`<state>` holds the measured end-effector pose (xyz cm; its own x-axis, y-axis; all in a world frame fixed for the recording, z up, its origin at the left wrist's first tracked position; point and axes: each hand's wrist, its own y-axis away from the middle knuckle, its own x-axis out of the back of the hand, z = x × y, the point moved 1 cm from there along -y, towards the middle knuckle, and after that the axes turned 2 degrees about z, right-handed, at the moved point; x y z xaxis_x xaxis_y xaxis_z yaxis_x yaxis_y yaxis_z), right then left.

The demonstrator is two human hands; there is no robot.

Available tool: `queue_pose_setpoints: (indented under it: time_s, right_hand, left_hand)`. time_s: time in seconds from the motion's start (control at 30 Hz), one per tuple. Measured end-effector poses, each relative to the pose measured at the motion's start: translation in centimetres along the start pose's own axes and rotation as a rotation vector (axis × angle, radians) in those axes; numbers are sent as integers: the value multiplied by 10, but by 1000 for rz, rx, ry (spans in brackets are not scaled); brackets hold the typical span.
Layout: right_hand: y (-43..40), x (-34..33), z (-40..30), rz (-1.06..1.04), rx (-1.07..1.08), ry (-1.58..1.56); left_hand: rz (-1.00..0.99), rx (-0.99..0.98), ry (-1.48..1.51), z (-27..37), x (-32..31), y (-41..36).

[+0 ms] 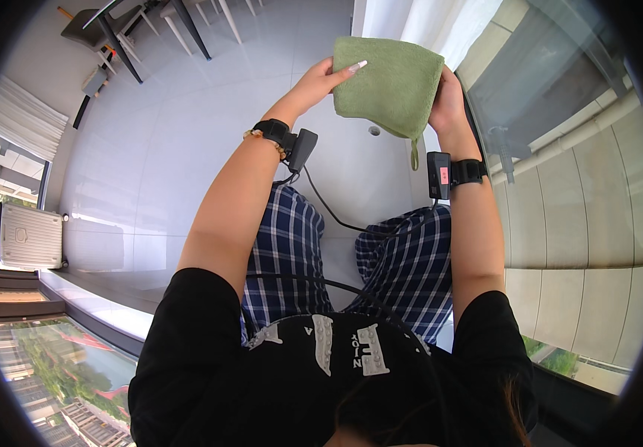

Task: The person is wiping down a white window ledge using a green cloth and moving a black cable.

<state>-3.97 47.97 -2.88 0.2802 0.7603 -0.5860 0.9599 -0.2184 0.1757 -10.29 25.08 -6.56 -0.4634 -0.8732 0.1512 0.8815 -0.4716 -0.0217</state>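
Note:
A green cleaning cloth (388,84), folded over, is held out between both hands in front of me. My left hand (324,81) grips its left edge, thumb on top and fingers tucked underneath. At the opposite edge my right hand (449,103) holds the cloth from behind, its fingertips hidden by the fabric. A hanging loop (414,154) dangles from the cloth's lower right corner. Each wrist carries a strapped black device, the left one (302,151) and the right one (439,175), joined to black cables.
Close on my right is a glass pane (522,139) beside a white curtain (425,22). A round floor drain (374,131) sits in the tiles below the cloth. A silver suitcase (30,236) stands at the left; chairs (89,33) and dark table legs (190,31) are farther off.

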Motion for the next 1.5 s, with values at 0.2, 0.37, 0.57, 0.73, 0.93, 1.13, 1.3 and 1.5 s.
queue_pose_setpoints:
  time_s: [0.2,0.37,0.57,0.73,0.93,1.13,1.3,1.5]
  right_hand:
    - [-22,17,1,-32,11,49]
    - [-40,79,-3,-278,-22,287]
    - [-49,111,8,-39,-42,261]
    - [-24,63,-24,-376,-171,340]
    - [55,47,-79,-198,123,355]
    - [89,146,-73,-179,77,-335]
    - [118,234,-50,113,-6,-200]
    - [179,251,-55,193,-118,891]
  left_hand:
    - [193,-171,-62,6,11,-8]
    - [333,-288,-552,65,8,5]
    - [239,-578,-1101,111,-7,15]
    - [100,-563,-839,152,-23,16]
    - [-36,-410,-468,181,-87,-21]
    - [-118,-381,-564,148,-184,-72]
    - [-291,-331,-619,80,-255,-97]
    - [-454,-125,-443,-16,-219,-131]
